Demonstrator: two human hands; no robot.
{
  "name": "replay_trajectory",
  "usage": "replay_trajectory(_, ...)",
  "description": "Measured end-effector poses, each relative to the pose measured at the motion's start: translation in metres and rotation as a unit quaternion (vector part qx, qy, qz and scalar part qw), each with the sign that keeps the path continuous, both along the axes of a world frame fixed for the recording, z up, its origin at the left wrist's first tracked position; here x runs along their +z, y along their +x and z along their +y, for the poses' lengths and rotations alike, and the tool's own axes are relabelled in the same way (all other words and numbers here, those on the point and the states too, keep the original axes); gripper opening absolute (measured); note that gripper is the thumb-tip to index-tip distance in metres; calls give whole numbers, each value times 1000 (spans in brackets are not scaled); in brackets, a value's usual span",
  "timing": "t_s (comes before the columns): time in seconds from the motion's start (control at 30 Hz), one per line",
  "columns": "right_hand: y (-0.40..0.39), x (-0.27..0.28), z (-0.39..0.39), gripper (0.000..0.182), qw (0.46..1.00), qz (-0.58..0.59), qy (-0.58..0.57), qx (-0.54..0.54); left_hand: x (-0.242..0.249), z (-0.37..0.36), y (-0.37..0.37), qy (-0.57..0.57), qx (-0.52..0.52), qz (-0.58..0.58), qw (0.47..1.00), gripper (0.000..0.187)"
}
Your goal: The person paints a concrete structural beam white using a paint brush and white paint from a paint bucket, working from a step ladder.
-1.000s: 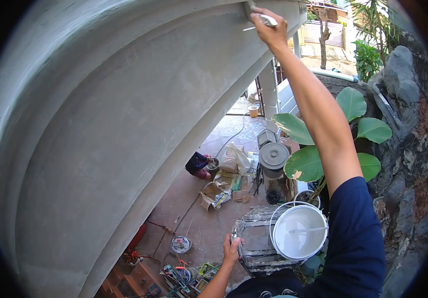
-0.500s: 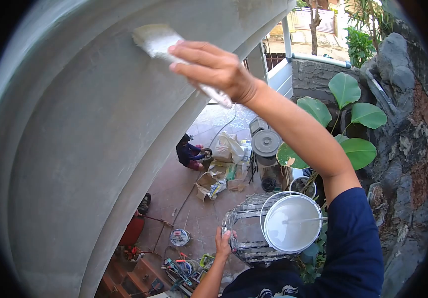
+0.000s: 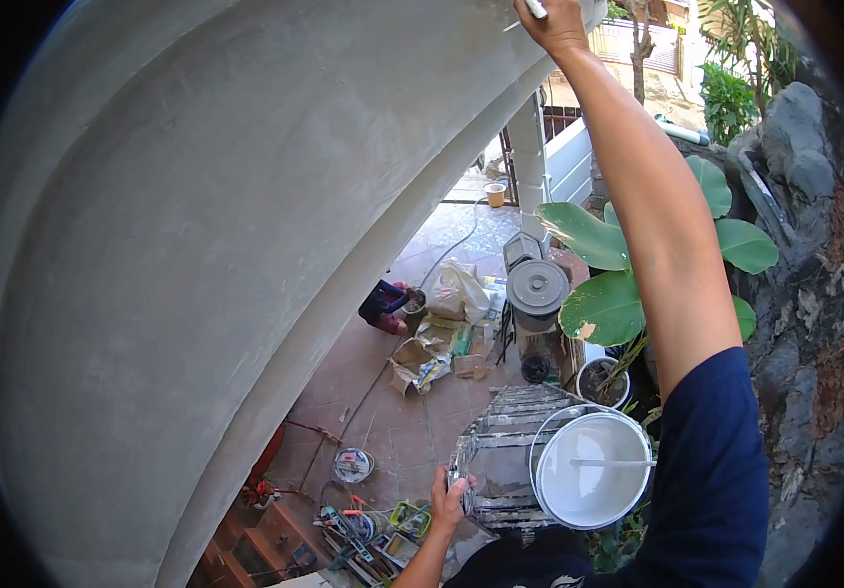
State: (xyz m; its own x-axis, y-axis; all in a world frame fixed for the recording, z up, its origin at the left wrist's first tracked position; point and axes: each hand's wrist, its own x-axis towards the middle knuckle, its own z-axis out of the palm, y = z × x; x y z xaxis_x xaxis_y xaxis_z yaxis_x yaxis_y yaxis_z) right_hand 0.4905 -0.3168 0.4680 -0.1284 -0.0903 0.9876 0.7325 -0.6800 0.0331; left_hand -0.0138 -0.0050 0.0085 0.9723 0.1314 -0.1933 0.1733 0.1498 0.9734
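Observation:
My right hand (image 3: 554, 27) is raised at the top edge, closed round a paintbrush (image 3: 537, 8). Only part of its white handle shows; the bristles are out of sight. The hand is against the far upper part of a grey, curved plastered wall (image 3: 197, 245). Low in the picture, my left hand (image 3: 448, 498) is wrapped round the edge of a paint-splattered slatted stand (image 3: 510, 441). On that stand is a white bucket (image 3: 594, 510) of white liquid, its wire handle tipped to the left. A pale stick (image 3: 613, 463) lies across its mouth.
Far below, a person (image 3: 383, 306) crouches on the tiled floor beside opened cartons (image 3: 417, 365) and a lidded grey bin (image 3: 538, 289). Tools (image 3: 353, 534) and a small pail (image 3: 353, 465) lie near the steps. Large leaves (image 3: 603, 309) and a rough rock wall (image 3: 804, 294) border my right.
My right hand with the paintbrush has moved up and to the right along the wall, and the arm is straighter. The view has shifted slightly. My left hand keeps its hold on the stand.

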Motion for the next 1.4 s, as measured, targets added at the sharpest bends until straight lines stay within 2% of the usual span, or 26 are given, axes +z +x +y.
replay_trajectory(0.17,-40,-3,39,17,996,-74,-17,-36,-8,1,-3,8,9,3,1000,39)
replay_trajectory(0.33,-123,-8,81,16,990,-127,-65,22,1,-1,0,-4,5,10,1000,39)
replay_trajectory(0.4,-140,-18,98,27,983,-155,-99,27,-4,1,-1,-13,0,16,1000,39)
replay_trajectory(0.53,-218,-22,152,15,965,-196,-133,112,2,-3,-3,-8,8,20,1000,38)
replay_trajectory(0.67,-284,-35,195,15,938,-246,-151,189,13,-5,-1,-6,4,19,1000,39)
replay_trajectory(0.77,-273,-35,186,21,906,-256,-212,261,6,-5,1,7,6,2,1000,39)
replay_trajectory(0.8,-254,-34,181,18,912,-270,-174,254,0,-3,1,10,11,-4,1000,39)
replay_trajectory(0.83,-232,-36,166,24,916,-220,-188,277,-3,0,0,18,3,-3,1000,37)
replay_trajectory(0.9,-201,-42,130,26,945,-129,-137,268,-14,3,-1,38,7,-11,999,37)
replay_trajectory(0.93,-184,-43,119,21,962,-118,-78,235,-18,3,1,46,7,-15,999,36)
replay_trajectory(1.0,-154,-48,100,17,966,-13,70,247,-17,2,2,33,13,-18,999,35)
replay_trajectory(1.07,-124,-44,75,17,978,49,145,139,-20,2,2,45,14,-19,999,34)
replay_trajectory(1.13,-88,-39,55,16,964,135,205,99,-15,-1,3,46,11,-22,999,32)
replay_trajectory(1.2,-86,-34,56,17,953,184,193,140,-9,0,1,63,15,-28,997,31)
replay_trajectory(1.27,-125,-20,90,18,994,32,77,76,-4,0,2,93,11,-38,995,32)
replay_trajectory(1.3,-152,-11,107,19,998,-16,22,63,-15,0,3,69,19,-50,996,35)
replay_trajectory(1.4,-249,3,159,17,990,-74,-87,88,-22,-1,4,85,23,-35,996,38)
